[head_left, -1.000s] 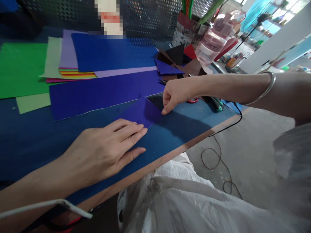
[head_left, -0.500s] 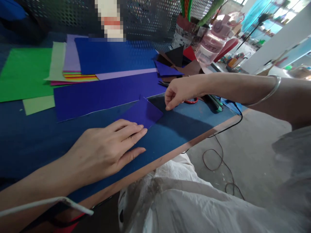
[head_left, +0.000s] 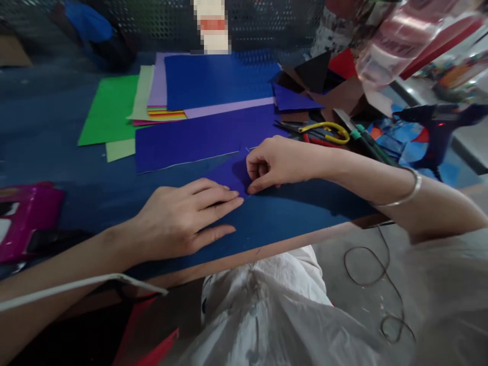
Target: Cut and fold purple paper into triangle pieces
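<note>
A small dark-blue paper piece (head_left: 227, 174) lies on the blue table (head_left: 290, 213) just in front of a larger dark-blue sheet (head_left: 198, 137). My left hand (head_left: 183, 218) rests flat, fingers spread, with its fingertips pressing the piece's near corner. My right hand (head_left: 272, 163), a bangle on its wrist, has its fingers curled and its fingertips pressing down on the piece's right edge. The two hands almost touch.
A stack of coloured sheets (head_left: 168, 101) and a green sheet (head_left: 110, 109) lie at the back. Yellow-handled scissors (head_left: 324, 129), paper scraps, a glue gun (head_left: 438, 134) and a clear bottle (head_left: 389, 51) sit at right. A pink pouch (head_left: 26, 218) is at left. A cable (head_left: 377, 274) lies on the floor.
My right hand moved left and down onto the blue piece, close to my left hand. The view swung right and tilted, and the image is blurred. My left hand stayed put.
</note>
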Tool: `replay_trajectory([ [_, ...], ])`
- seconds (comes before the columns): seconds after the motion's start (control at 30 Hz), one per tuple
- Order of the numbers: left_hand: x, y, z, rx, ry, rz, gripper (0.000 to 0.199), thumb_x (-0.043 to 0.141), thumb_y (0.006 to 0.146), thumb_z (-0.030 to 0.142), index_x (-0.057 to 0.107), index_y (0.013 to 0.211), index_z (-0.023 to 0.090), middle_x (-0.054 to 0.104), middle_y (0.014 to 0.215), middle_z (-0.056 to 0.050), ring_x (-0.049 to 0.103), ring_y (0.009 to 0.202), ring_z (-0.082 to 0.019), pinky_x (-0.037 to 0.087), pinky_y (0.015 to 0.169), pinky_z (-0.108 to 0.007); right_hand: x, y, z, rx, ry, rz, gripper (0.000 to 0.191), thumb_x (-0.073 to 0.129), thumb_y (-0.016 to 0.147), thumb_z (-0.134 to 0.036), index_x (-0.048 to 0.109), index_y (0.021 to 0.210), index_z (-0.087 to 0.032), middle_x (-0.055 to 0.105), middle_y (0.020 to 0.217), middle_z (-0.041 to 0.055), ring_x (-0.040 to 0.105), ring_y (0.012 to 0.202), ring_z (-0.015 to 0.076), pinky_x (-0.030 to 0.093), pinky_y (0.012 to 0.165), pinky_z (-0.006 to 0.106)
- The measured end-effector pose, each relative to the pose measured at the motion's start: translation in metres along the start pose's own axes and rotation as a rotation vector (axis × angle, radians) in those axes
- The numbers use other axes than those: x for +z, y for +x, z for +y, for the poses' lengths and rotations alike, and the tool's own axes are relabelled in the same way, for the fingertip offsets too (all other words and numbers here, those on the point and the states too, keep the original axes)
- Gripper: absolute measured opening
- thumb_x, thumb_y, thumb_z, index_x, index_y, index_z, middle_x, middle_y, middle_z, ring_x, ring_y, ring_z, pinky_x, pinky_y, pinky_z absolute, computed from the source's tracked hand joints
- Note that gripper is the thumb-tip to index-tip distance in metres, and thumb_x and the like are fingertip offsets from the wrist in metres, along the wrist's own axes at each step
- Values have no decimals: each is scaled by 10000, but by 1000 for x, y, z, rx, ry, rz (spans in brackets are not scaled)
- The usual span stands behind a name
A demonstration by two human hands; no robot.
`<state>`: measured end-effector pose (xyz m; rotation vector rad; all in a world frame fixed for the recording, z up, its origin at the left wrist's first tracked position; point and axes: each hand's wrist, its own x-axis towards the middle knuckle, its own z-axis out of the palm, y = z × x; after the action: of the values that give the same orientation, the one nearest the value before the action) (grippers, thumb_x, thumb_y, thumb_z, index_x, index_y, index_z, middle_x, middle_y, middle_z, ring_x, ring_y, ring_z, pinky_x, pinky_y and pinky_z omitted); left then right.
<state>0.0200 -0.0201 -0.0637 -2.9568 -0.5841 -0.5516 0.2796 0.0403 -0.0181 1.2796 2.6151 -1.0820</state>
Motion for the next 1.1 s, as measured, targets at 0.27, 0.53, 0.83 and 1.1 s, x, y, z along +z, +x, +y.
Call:
replay_trajectory([
  [0.27, -5, 15, 1, -51, -8, -72, 351, 484, 1075, 323, 697, 1350, 273, 748, 1086, -84, 689, 962, -248, 526, 606, -332, 7, 0, 5, -57, -92, 118, 134, 846, 810, -340, 818, 877, -228, 770, 783, 10, 711, 805, 197, 460, 710, 301],
  [0.53, -9, 18, -3, -25, -262, 4, 316, 572, 985, 123, 741, 1236, 215, 782, 1138, -96, 737, 1028, -223, 612, 855, -347, 7, 1, 7, -80, -92, 119, 170, 828, 824, -348, 828, 920, -208, 775, 777, 11, 694, 766, 178, 453, 713, 293],
  [0.83, -14, 14, -4, 83, -212, 22, 351, 656, 916, 119, 701, 1250, 215, 837, 1074, -65, 807, 940, -232, 677, 795, -321, 6, 0, 5, -78, -79, 94, 172, 810, 840, -374, 823, 897, -212, 777, 759, 25, 686, 718, 175, 446, 666, 294],
  [1.1, -15, 15, -2, 81, -261, 61, 251, 662, 901, 122, 707, 1117, 241, 833, 893, -18, 823, 906, -215, 684, 727, -276, 7, 0, 7, -78, -52, 111, 152, 828, 821, -376, 822, 857, -229, 772, 745, 14, 695, 737, 184, 456, 678, 304],
])
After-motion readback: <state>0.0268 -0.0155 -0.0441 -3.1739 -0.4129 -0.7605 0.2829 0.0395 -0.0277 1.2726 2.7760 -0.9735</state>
